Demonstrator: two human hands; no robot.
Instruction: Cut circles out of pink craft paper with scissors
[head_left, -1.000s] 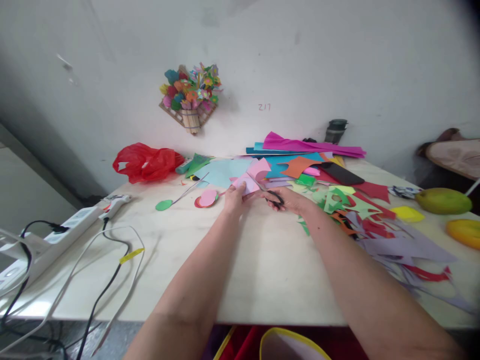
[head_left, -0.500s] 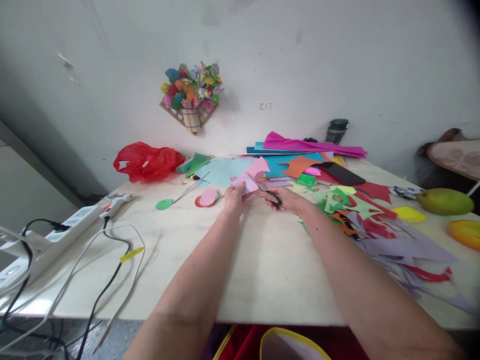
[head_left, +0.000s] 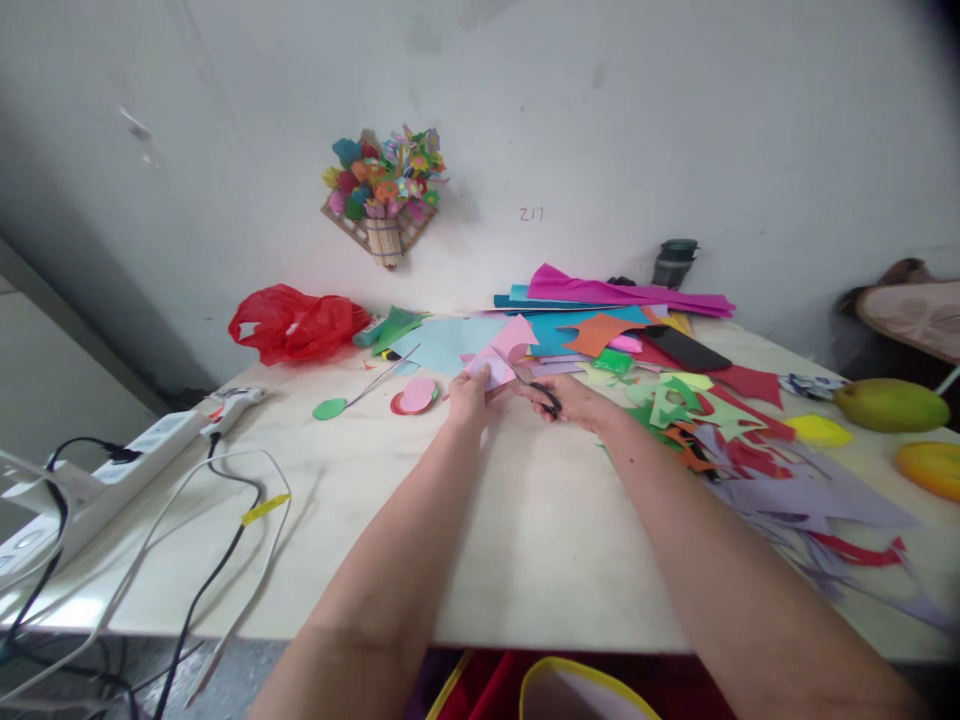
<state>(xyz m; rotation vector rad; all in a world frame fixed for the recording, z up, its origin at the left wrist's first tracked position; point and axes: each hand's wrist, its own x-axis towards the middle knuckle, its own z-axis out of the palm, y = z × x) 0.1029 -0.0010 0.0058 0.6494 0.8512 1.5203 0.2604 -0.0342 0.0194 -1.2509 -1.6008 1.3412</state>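
My left hand (head_left: 471, 394) pinches a piece of pink paper (head_left: 515, 340) over the middle of the table, a paler lilac part of it lying under the thumb. Black-handled scissors (head_left: 550, 397) are gripped in my right hand (head_left: 571, 402), their blades reaching left to the paper's edge. How far the blades are apart is too small to tell. Left of my hands lie a small stack of cut rounds (head_left: 417, 395), pink on top with red and green beneath, and a green round (head_left: 329, 409) beside a thin stick.
Paper scraps (head_left: 705, 410) are heaped on the right, near a black phone (head_left: 686, 347) and a green mango (head_left: 891, 404). Coloured sheets (head_left: 585, 325) lie behind my hands. A red plastic bag (head_left: 300, 322) sits back left; a power strip (head_left: 161, 440) and cables occupy the left edge.
Both hands stay almost in place on the paper. The scissors' handles have shifted very slightly; the view has moved a touch.
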